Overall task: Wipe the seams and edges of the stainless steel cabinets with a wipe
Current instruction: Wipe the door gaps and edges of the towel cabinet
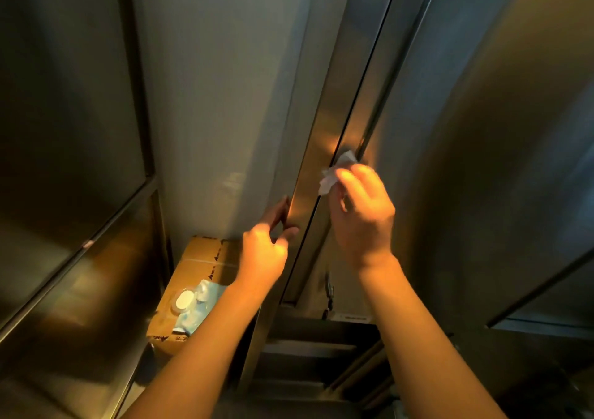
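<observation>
Head view looks down two bare forearms reaching toward tall steel cabinets. Nearest the camera, below the hands, lie dim steel ledges and rails, too dark to make out well. Taking the dark vertical seam (348, 126) between the two cabinet doors as the landmark: the left hand (265, 251) sits just left of the seam, low down, its fingers (279, 208) curled round the outer edge of the left door (308, 174) with the thumb resting on the door's face. The right hand (361, 216) is just right of the seam and a little higher; its fingers pinch a crumpled white wipe (334, 174), which is pressed onto the seam itself, with the right door (466, 161) beside it. Left of the seam and lower, behind the left forearm, a cardboard box (193, 267) stands in the corner; on its top lies a pale blue packet (201, 306) with a round white lid. Farther left of the seam rises a plain pale wall (218, 81), and beyond that another steel cabinet (64, 129) with a slanting frame. Orange light tints the hands and their reflections on the steel.
</observation>
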A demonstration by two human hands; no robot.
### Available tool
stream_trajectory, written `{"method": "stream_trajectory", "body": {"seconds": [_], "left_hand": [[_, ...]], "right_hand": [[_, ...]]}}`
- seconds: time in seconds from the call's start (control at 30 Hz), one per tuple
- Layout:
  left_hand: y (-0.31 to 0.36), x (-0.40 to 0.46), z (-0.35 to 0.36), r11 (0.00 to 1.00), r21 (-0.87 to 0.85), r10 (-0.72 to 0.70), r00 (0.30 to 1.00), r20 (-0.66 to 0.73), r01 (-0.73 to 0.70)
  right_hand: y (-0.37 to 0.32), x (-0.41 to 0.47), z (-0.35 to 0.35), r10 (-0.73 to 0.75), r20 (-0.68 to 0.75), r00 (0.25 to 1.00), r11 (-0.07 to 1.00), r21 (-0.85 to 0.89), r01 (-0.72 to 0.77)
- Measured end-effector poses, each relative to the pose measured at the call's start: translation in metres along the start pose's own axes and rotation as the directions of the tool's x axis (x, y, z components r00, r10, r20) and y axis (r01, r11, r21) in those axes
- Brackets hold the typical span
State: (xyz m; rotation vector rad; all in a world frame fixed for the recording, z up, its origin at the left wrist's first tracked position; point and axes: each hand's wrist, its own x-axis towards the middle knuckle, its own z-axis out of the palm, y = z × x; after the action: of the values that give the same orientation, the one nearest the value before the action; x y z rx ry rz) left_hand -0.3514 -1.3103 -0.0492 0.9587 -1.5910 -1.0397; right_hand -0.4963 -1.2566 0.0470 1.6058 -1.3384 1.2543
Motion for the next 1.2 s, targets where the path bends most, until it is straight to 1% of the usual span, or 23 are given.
{"method": "stream_trajectory", "body": {"seconds": [0.07,0.2,0.23,0.3,0.37,0.43,0.5,0.57,0.67,0.83,1.0,1.1,1.2], "left_hand": [[-0.002,0.002,-0.001,1.000,-0.001,-0.001,1.000,-0.002,0.001],[-0.008,0.003,0.000,1.000,0.011,-0.009,1.000,0.002,0.009],[-0.009,0.003,0.000,1.000,0.016,-0.005,1.000,-0.001,0.005],[-0.011,0.003,0.001,1.000,0.021,0.007,1.000,-0.007,-0.007],[-0.012,0.004,0.001,0.999,0.032,0.011,1.000,-0.012,-0.011],[-0.014,0.004,0.001,0.999,0.035,0.020,1.000,-0.013,-0.020],[-0.015,0.004,0.001,0.999,0.040,0.020,1.000,-0.012,-0.020],[-0.014,0.004,0.000,0.999,0.046,0.019,1.000,-0.010,-0.018],[-0.012,0.003,-0.001,1.000,0.024,0.015,1.000,-0.005,-0.015],[-0.012,0.003,0.001,1.000,0.000,0.015,1.000,-0.015,-0.015],[-0.013,0.002,0.001,0.999,-0.038,0.003,1.000,-0.007,-0.003],[-0.012,0.002,0.001,0.998,-0.055,0.004,1.000,-0.021,-0.005],[-0.014,0.002,0.002,0.997,-0.076,-0.027,0.999,-0.027,0.025]], "right_hand": [[-0.001,-0.017,0.012,-0.007,0.028,1.000,1.000,-0.021,0.008],[0.001,-0.046,0.021,0.037,0.037,0.999,0.999,-0.040,-0.036],[0.003,-0.056,0.022,0.036,0.062,0.997,0.998,-0.052,-0.033],[0.004,-0.086,0.027,0.046,0.161,0.986,0.997,-0.071,-0.034],[0.004,-0.121,0.031,0.092,0.294,0.951,0.994,-0.076,-0.073],[0.002,-0.152,0.036,0.168,0.405,0.899,0.986,-0.073,-0.152],[0.001,-0.176,0.041,0.236,0.480,0.845,0.969,-0.055,-0.239],[0.001,-0.194,0.046,0.275,0.530,0.802,0.956,-0.065,-0.285],[0.000,-0.218,0.054,0.308,0.578,0.756,0.945,-0.095,-0.312],[-0.001,-0.242,0.061,0.340,0.600,0.724,0.935,-0.132,-0.330],[-0.002,-0.266,0.070,0.400,0.699,0.593,0.899,-0.173,-0.402],[-0.003,-0.276,0.073,0.439,0.708,0.553,0.877,-0.205,-0.434],[-0.005,-0.284,0.072,0.452,0.738,0.501,0.867,-0.231,-0.441]]}}
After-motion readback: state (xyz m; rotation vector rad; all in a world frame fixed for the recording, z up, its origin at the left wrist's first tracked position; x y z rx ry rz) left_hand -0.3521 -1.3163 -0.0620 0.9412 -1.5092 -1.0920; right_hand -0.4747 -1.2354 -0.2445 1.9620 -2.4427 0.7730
